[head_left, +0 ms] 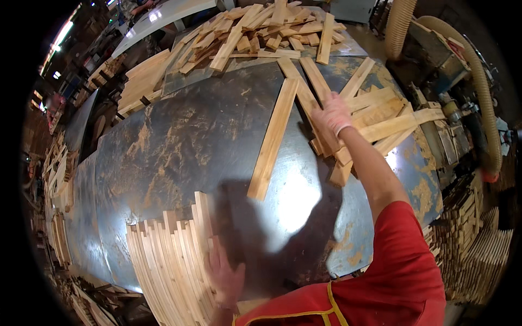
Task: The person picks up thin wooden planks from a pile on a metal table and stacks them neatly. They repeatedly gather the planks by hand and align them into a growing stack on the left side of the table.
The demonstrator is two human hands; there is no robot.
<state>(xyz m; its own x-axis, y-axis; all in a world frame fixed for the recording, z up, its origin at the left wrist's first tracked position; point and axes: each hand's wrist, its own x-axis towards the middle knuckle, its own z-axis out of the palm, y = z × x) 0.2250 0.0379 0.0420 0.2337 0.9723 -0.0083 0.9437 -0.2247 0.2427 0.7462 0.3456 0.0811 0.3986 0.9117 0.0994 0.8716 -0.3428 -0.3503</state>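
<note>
My right hand (333,115), in a pale glove, reaches out to the loose pile of wooden boards at the right. Its fingers are closed over a wooden board (303,89) there, partly hiding it. My left hand (224,274), slightly blurred, has its fingers stretched out and thumb apart. It lies along the right side of a row of boards (174,261) standing close together at the near left. Between the two groups, a single board (273,138) lies slanted on the dark metal table (179,146).
A large heap of short boards (272,32) covers the far end. Wide planks (142,81) lie at the far left. Ribbed hoses (401,30) and machinery stand at the right, above stacked wood (473,255). Sawdust patches the table; another person stands far off.
</note>
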